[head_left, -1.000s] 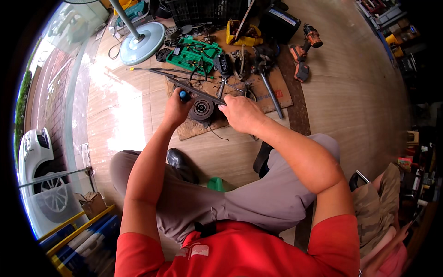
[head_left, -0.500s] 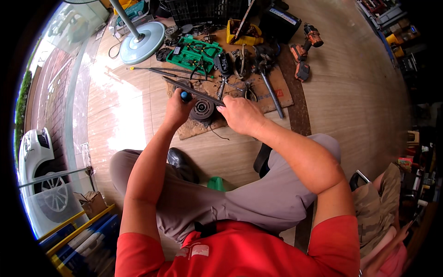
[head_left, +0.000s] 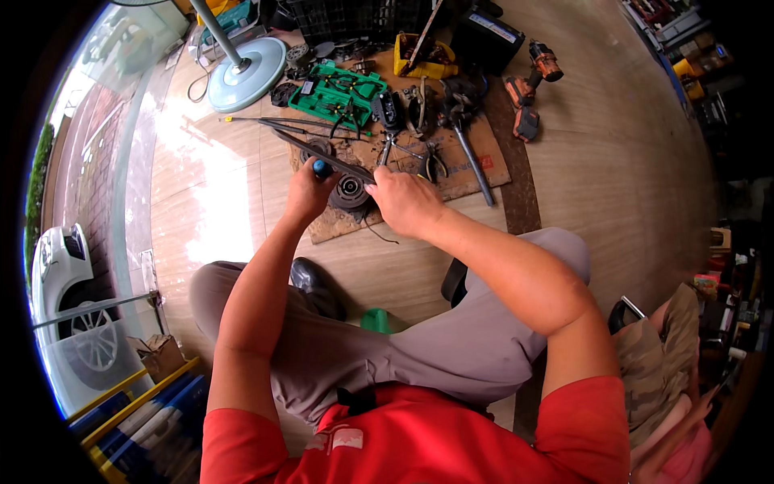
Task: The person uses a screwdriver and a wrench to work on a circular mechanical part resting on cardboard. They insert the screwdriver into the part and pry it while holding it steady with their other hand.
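My right hand (head_left: 405,200) is closed on one end of a long, dark flat file (head_left: 337,164). The file slants up and left, passing just over my left hand (head_left: 308,194). That hand is closed around a tool with a blue rounded end (head_left: 322,168), perhaps a screwdriver; the rest of it is hidden. Below the file lies a round, dark grooved pulley (head_left: 350,189) with a wire trailing from it. Another round metal part (head_left: 317,148) sits partly hidden behind the file.
Flattened cardboard (head_left: 472,173) bears pliers (head_left: 435,162), a metal bar (head_left: 474,165) and a green tool case (head_left: 337,94). Behind it stand a yellow box (head_left: 425,60) and a black battery (head_left: 488,42). A cordless drill (head_left: 528,85) lies right, a fan base (head_left: 247,74) left. Another person's leg (head_left: 657,347) shows at right.
My right hand has pushed the file left, so its far tip reaches further out. My left hand has stayed nearly in place with the blue-ended tool.
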Available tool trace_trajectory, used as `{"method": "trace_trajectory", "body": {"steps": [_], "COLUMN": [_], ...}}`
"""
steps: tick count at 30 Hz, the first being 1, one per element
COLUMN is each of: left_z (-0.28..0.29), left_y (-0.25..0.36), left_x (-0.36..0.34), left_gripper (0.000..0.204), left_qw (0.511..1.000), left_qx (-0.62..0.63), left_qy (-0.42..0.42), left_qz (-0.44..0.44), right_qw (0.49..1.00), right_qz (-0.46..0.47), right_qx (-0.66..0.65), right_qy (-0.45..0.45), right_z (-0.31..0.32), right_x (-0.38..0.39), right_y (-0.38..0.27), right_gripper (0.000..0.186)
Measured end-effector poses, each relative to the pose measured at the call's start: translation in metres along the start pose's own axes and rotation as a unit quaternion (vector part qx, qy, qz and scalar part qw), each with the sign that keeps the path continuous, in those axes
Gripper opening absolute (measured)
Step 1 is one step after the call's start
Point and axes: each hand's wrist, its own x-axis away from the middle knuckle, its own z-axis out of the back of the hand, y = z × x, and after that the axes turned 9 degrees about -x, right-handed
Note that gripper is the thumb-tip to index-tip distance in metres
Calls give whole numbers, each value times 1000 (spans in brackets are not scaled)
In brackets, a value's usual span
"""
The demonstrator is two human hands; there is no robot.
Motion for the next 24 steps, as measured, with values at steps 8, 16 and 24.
{"method": "trace_trajectory", "body": {"steps": [8,16,24], "left_z": [1,1,-6], "left_y": [0,5,-14], "left_x": [-2,-3,-9], "left_gripper": [31,30,33], "left_qw": [1000,1000,999], "left_qx": [9,5,-14], "left_qy": [-4,-5,-32], "left_qz": [10,10,6], "right_qw": [999,1000,1000], "right_qz": [-33,-5,2], "right_qx": [13,9,17], "right_qy": [8,18,-24], "right_z": [10,8,7], "right_x": [0,-3,2], "right_y": [2,8,2], "right_gripper": [31,32,32]}}
